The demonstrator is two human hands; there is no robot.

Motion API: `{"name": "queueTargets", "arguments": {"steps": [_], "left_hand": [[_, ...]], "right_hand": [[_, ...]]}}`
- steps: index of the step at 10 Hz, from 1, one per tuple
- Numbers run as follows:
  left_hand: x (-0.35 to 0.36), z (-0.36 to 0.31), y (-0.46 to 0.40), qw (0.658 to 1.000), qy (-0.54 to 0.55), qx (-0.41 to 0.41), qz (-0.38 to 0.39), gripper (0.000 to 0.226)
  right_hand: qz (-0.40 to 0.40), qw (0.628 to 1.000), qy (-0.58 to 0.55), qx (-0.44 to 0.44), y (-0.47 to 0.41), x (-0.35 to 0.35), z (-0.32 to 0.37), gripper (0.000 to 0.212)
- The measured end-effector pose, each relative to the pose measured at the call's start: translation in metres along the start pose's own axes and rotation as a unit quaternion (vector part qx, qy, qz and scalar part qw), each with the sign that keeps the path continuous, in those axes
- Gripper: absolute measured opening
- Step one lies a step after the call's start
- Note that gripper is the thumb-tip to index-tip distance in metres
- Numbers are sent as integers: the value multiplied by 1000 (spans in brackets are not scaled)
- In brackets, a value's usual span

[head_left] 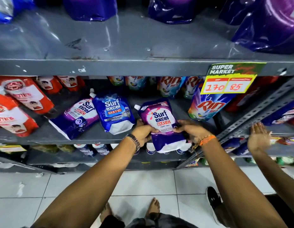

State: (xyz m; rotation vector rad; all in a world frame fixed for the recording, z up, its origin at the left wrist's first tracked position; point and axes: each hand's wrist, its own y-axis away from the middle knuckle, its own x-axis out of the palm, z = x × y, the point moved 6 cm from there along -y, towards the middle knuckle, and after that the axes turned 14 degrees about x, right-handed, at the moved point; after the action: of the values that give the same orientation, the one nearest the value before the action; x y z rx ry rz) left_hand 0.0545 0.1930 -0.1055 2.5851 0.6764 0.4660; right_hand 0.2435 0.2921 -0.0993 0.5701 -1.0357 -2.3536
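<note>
At frame centre, the left hand (pixel 143 132) and the right hand (pixel 191 129) grip one purple pouch (pixel 161 119) by its sides, with its bottom past the shelf edge (pixel 93 142). To the left of it lie two more: a blue pouch (pixel 115 112) and a second purple pouch (pixel 77 120). To the right of it is bare shelf.

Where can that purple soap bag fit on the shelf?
The middle shelf is bare between the held purple pouch and the Rin pouch. The top shelf is bare in front of the purple bags. The back row is crowded.
</note>
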Motion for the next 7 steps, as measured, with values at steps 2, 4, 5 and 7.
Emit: {"name": "queueTargets", "arguments": {"steps": [2, 4, 5, 7], "left_hand": [[-1, -14, 1, 984, -84, 154, 22, 83], [12, -55, -4, 944, -151, 287, 57, 98], [23, -78, -12, 921, -207, 326, 51, 108], [34, -96, -33, 891, -278, 358, 27, 108]], "right_hand": [[3, 997, -25, -66, 2, 2, -15, 44], [-66, 969, 3, -238, 20, 4, 31, 58], [-135, 955, -18, -265, 15, 5, 48, 69], [-195, 940, -55, -274, 1, 9, 59, 70]]}}
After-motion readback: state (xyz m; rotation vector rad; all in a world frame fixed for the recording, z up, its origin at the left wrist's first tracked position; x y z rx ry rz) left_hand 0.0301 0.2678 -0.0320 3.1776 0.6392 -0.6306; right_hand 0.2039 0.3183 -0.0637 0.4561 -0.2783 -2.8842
